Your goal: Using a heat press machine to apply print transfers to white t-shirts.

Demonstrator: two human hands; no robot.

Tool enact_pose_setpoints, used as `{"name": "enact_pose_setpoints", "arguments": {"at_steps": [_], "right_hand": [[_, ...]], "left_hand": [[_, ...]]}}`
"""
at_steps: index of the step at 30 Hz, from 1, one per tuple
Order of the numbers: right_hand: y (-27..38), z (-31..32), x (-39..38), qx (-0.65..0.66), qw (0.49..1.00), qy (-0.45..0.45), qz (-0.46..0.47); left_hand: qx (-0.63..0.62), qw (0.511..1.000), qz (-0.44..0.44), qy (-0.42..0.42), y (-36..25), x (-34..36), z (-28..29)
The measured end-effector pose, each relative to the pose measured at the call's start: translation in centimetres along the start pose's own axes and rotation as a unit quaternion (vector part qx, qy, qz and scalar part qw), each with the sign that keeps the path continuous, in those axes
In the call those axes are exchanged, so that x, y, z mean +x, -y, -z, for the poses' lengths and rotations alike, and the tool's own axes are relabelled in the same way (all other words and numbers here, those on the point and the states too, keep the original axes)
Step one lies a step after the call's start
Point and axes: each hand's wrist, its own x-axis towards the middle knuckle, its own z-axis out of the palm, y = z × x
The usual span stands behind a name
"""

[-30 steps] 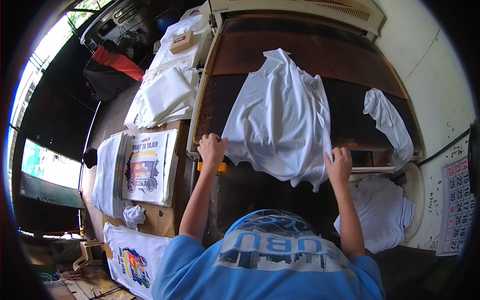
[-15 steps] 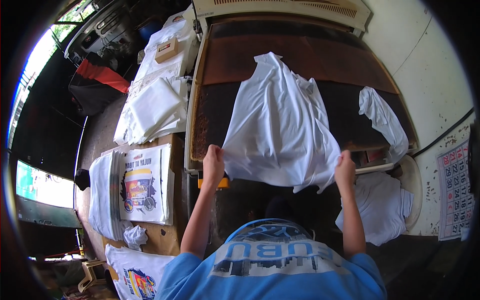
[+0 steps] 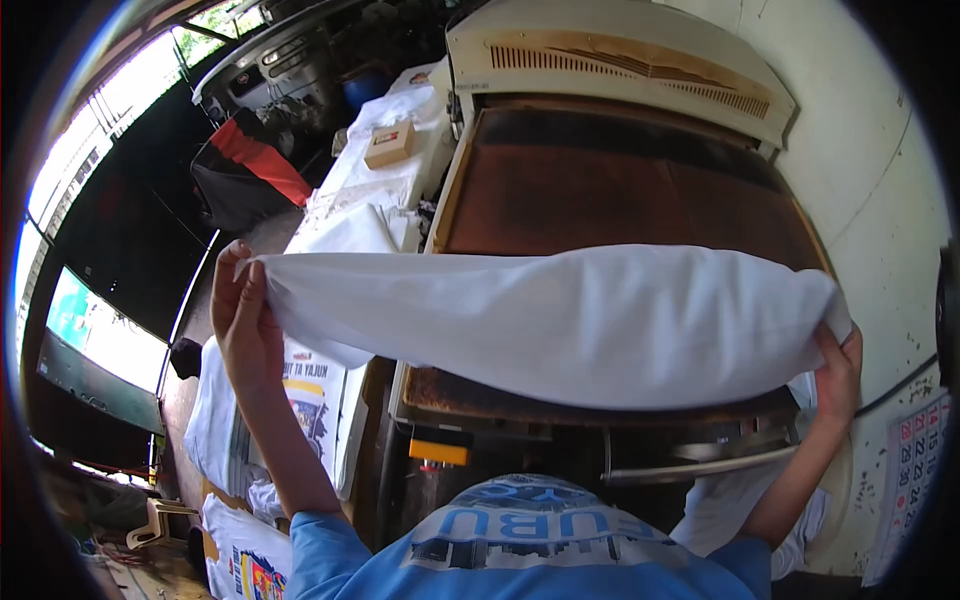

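A white fabric piece (image 3: 560,320) hangs stretched sideways in the air across the bed of a large flat press, its middle sagging in folds. My left hand (image 3: 245,300) pinches its left end, raised beside the side table at the left. At the right, near the wall, my right hand (image 3: 838,365) grips the other end. Behind the cloth, the press's brown, scorched bed (image 3: 630,190) shows; most of its front half is covered from view.
The press's cream hood (image 3: 620,60) stands at the back. To the left are white sheets (image 3: 340,230), a cardboard box (image 3: 388,145) and printed sheets (image 3: 315,400). A white wall (image 3: 880,200) bounds the right, with a calendar (image 3: 905,480). More white cloth (image 3: 715,510) lies below the press.
Both hands have moved up and far apart, lifting the cloth off the bed and pulling it out wide. The view has shifted, showing more of the press's hood.
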Motion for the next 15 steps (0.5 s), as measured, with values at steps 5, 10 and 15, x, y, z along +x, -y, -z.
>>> {"name": "enact_pose_setpoints", "arguments": {"at_steps": [5, 10, 15], "right_hand": [[2.0, -2.2, 7.9, 0.065, 0.993, -0.078, -0.062], [-4.2, -2.6, 20.8, 0.003, 0.980, 0.010, -0.197], [-9.1, -5.0, 30.4, 0.072, 0.994, 0.045, -0.065]], "left_hand": [[0.045, 0.999, -0.012, 0.011, 2.4, 7.4, -0.5], [0.073, 0.963, 0.205, 0.160, 12.4, 16.6, -4.3], [0.081, 0.978, 0.180, 0.073, 23.6, 25.4, -7.2]]}}
